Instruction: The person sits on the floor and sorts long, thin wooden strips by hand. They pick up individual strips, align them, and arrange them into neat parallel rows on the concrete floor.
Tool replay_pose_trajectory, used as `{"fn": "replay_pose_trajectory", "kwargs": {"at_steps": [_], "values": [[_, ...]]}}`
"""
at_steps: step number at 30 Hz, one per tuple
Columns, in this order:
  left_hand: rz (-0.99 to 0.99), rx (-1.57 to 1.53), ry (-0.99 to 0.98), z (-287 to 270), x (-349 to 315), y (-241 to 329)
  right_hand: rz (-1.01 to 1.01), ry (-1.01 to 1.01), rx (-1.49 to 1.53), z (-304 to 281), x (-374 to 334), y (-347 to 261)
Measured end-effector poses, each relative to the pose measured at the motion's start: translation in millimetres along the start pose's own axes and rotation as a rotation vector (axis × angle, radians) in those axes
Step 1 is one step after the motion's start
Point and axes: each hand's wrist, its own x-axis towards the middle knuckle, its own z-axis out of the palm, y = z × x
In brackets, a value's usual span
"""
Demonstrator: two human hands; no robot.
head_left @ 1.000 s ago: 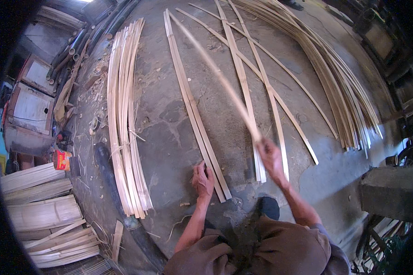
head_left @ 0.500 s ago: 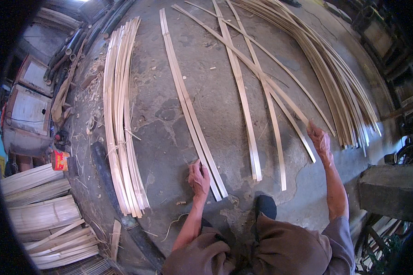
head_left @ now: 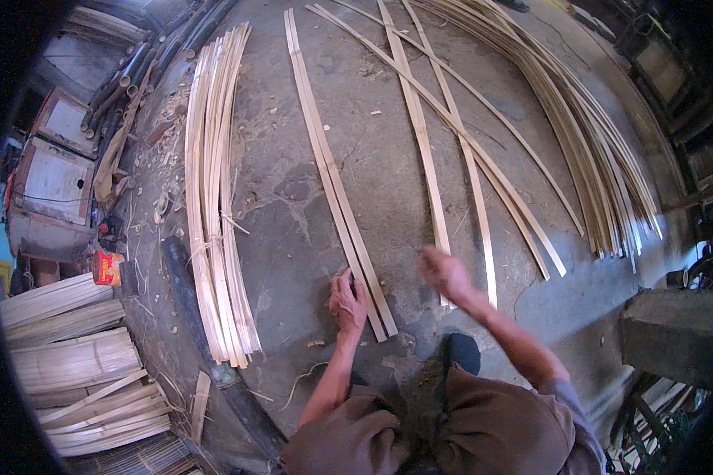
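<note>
My left hand (head_left: 346,304) rests at the left edge of a pair of long, flat bamboo strips (head_left: 334,190) on the floor, close to their near ends. Its fingers are curled; whatever they may pinch is too small to make out. Smeared by motion, my right hand (head_left: 447,274) hovers over or beside the near end of another pair of bamboo strips (head_left: 420,142). Its fingers cannot be read. Farther right, crossing bamboo strips (head_left: 503,184) lie loose, two of their near ends side by side.
A tied bundle of bamboo strips (head_left: 207,190) lies at left, beside a dark pole (head_left: 184,293). A larger strip pile (head_left: 586,134) spreads at right. Stacked slats (head_left: 75,356) and a red-yellow tin (head_left: 106,268) stand at far left. A concrete block (head_left: 677,332) sits right.
My right hand has let go of a bamboo strip's end and swung left toward the middle. That strip now lies on the floor. My left hand stays by its pair.
</note>
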Motion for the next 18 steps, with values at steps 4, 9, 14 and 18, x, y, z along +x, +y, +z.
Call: {"fn": "replay_pose_trajectory", "kwargs": {"at_steps": [4, 9, 14, 18], "values": [[-0.047, -0.013, -0.030, -2.2, -2.1, -4.5, 0.204, -0.184, 0.024, 66.0, 9.7, -72.2], [0.010, -0.025, 0.011, 7.8, -3.2, -19.0, 0.365, -0.192, 0.014, 82.9, 10.6, -93.9], [0.002, -0.040, 0.014, 12.2, -3.5, -21.2, 0.398, -0.002, 0.322, 76.6, 1.3, -71.5], [-0.055, 0.019, -0.014, 6.4, -2.0, -2.8, 0.589, 0.159, 0.531, 10.0, -2.7, -95.2]]}}
